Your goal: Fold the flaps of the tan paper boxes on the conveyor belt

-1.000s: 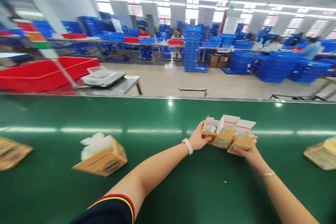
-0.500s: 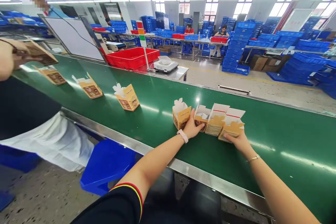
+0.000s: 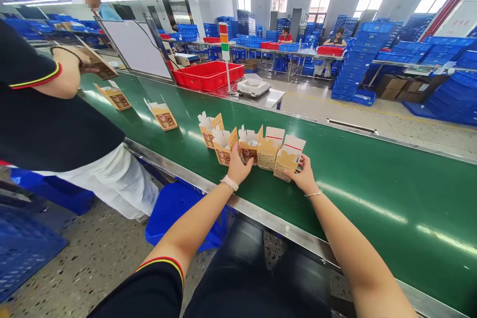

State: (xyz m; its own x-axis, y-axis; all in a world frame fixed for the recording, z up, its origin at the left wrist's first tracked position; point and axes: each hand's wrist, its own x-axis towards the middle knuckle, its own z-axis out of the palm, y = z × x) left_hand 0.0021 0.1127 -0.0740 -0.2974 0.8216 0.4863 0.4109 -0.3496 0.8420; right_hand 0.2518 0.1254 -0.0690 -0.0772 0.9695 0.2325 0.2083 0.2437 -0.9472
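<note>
Several open-topped tan and brown printed cartons stand in a row on the green conveyor belt (image 3: 357,169). My right hand (image 3: 303,175) grips the rightmost carton (image 3: 286,161), its thumb on the near side and fingers at the right side. My left hand (image 3: 238,166) has its thumb across the front of a brown-fronted carton (image 3: 249,151) and its fingers at that carton's left side. Between these two stands another carton (image 3: 267,153). Left of my left hand are a carton (image 3: 222,151) close against it and one more carton (image 3: 207,134) just behind. White flaps stick up from the tops.
Farther left on the belt stand two cartons, one nearer (image 3: 166,118) and one farther (image 3: 119,99). A co-worker (image 3: 48,104) at the left holds another carton (image 3: 99,65). Beyond the belt are a red bin (image 3: 208,78) and a scale (image 3: 254,86). A blue stool (image 3: 179,213) stands below the belt's metal edge.
Both hands have moved left with the row of cartons, which now sits close to a carton that stood apart before. My view has turned slightly left.
</note>
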